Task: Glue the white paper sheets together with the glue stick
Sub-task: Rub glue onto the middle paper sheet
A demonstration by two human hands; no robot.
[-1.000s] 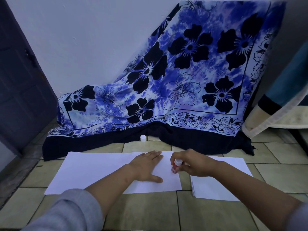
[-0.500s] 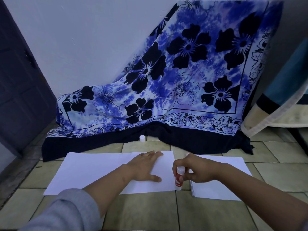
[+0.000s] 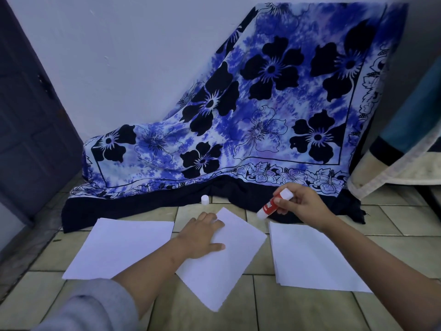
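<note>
Glue stick [image 3: 269, 207] is hanging tilted above the tiled floor [image 3: 286, 309], pinched by my right hand [image 3: 301, 204]. I am pressing my left hand [image 3: 202, 235] flat, fingers straight, on a skewed white sheet [image 3: 229, 266] beside another sheet [image 3: 119, 247]; a paper stack [image 3: 315, 256] is lying at right, a white cap [image 3: 204, 199] near the floral cloth [image 3: 238, 120].

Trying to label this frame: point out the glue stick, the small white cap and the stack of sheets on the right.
glue stick [image 3: 269, 206], head view, on its red label.
small white cap [image 3: 204, 199], head view, on the cap's side.
stack of sheets [image 3: 310, 254], head view, on the bare middle of the top sheet.
</note>
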